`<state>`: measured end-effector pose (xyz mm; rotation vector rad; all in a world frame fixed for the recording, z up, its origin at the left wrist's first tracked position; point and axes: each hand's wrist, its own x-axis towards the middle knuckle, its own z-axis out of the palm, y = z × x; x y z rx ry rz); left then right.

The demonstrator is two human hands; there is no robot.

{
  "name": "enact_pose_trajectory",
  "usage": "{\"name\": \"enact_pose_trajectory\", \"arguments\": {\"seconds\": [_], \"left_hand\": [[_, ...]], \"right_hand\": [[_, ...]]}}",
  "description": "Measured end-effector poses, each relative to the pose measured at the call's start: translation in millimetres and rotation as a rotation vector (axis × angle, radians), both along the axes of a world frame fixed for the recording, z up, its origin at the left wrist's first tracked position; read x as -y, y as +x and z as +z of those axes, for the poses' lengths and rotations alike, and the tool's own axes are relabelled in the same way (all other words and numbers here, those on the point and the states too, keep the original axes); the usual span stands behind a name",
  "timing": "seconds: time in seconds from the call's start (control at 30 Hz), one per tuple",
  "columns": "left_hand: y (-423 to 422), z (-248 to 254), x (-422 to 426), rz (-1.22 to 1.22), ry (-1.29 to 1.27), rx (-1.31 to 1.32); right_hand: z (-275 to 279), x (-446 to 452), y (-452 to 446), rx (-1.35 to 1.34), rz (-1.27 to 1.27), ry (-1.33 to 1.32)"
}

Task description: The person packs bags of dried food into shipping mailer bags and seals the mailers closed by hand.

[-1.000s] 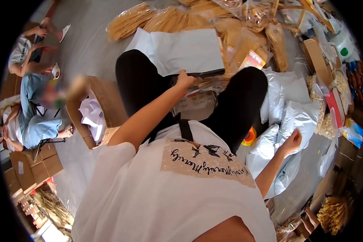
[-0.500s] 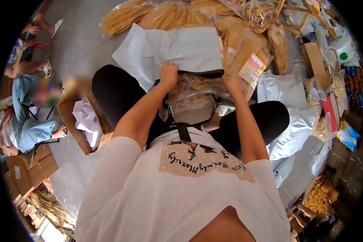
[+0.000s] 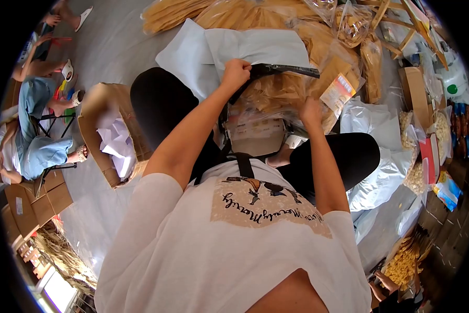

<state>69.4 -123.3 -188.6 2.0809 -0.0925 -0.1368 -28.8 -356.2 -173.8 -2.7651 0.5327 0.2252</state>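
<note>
My left hand (image 3: 236, 73) is closed on the black-lined edge of a grey-white mailer bag (image 3: 265, 46), lifting it in front of my knees. Under that edge lies a clear plastic pack of tan dried goods (image 3: 276, 94). My right hand (image 3: 311, 113) is closed at the right side of this pack, gripping its clear plastic. Beside it is an orange and white label (image 3: 339, 93). Below the pack, between my legs, a box with printed panels (image 3: 256, 136) shows.
Tan bundles in plastic (image 3: 245, 14) lie beyond the mailer. Filled silver mailers (image 3: 383, 175) are at my right, near a cardboard box (image 3: 416, 88). An open carton with white paper (image 3: 117, 148) stands left. Other people (image 3: 41, 151) sit at far left.
My right hand has come from the right side to the clear pack. My left hand has shifted on the mailer and its edge is now raised, showing more of the tan goods.
</note>
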Motion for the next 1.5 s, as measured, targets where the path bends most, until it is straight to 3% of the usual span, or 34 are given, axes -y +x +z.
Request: {"name": "enact_pose_trajectory", "arguments": {"seconds": [0.17, 0.23, 0.27, 0.33, 0.47, 0.53, 0.57, 0.63, 0.67, 0.73, 0.77, 0.9, 0.97, 1.07, 1.1, 1.17, 1.23, 1.27, 1.33, 1.37, 1.4, 1.47, 1.5], "left_hand": [[-4.7, -3.7, -1.8, 0.007, 0.116, 0.099], [-3.2, -0.8, -1.2, 0.161, -0.033, -0.034], [-2.7, 0.8, -1.0, 0.160, -0.036, -0.027], [-0.6, 3.3, -3.7, 0.288, -0.276, -0.102], [23.6, 1.4, -17.2, 0.184, -0.093, 0.011], [33.2, 35.2, -23.9, -0.136, 0.161, 0.188], [39.1, 60.0, -27.6, -0.216, 0.235, 0.068], [64.4, 70.3, -40.4, -0.253, 0.183, -0.006], [73.9, 76.7, -46.4, -0.300, 0.133, -0.089], [79.2, 156.7, -57.6, -0.081, 0.023, -0.162], [93.5, 154.4, -63.6, -0.076, -0.089, -0.049], [115.3, 209.3, -79.9, -0.014, -0.232, -0.127], [124.6, 227.4, -82.0, 0.094, -0.279, 0.092], [106.6, 281.8, -76.0, 0.080, -0.191, 0.293], [117.4, 281.7, -72.6, -0.016, -0.361, 0.440], [108.9, 301.7, -61.2, -0.068, -0.291, 0.603], [90.9, 326.6, -53.6, -0.100, -0.026, 0.840], [82.2, 330.6, -48.2, -0.099, -0.032, 0.846], [69.2, 337.3, -32.1, -0.086, 0.025, 1.025], [67.5, 329.5, -21.8, -0.116, -0.091, 1.036], [63.1, 324.3, -15.1, -0.122, -0.094, 1.041], [58.1, 309.2, -1.4, -0.224, 0.114, 0.973], [60.0, 294.5, 6.7, -0.277, 0.116, 0.963]], "right_hand": [[-48.7, 9.9, -17.1, 0.081, 0.008, -0.224], [-55.3, 15.1, -13.5, 0.138, -0.017, 0.095], [-58.1, 18.1, -11.6, 0.145, -0.017, 0.092], [-41.5, 14.5, -2.8, -0.128, -0.076, 0.227], [15.7, 9.7, 4.7, -0.192, 0.113, 0.425], [34.7, 12.4, 7.9, -0.007, 0.106, 0.731], [51.2, 12.8, 7.2, -0.002, 0.117, 0.727], [94.9, 12.1, 9.2, 0.146, -0.025, 1.233], [113.4, 10.3, 14.4, 0.153, -0.014, 1.230], [153.8, 2.6, 26.5, 0.419, -0.102, 1.660], [171.7, -3.5, 31.8, 0.427, -0.087, 1.658], [228.9, -32.1, 58.4, 0.501, 0.057, 1.674], [263.5, -44.8, 56.0, 0.550, 0.124, 1.702], [315.0, -49.0, 32.1, 0.820, 0.448, 1.613], [330.9, -59.9, 11.9, 0.866, 0.423, 1.557], [340.4, -63.8, -29.9, 0.916, 0.401, 1.482], [323.8, -48.2, -60.9, 0.767, 0.511, 1.495], [312.5, -48.2, -83.9, 0.729, 0.369, 1.452], [271.8, -27.1, -117.9, 0.382, 0.347, 1.635], [253.7, -18.4, -135.4, 0.186, 0.305, 1.655], [251.1, -19.4, -148.6, -0.100, 0.187, 1.290], [214.7, -14.8, -170.1, -0.259, 0.586, 0.696], [198.7, -8.5, -181.8, -0.379, 0.616, 0.591]]}}
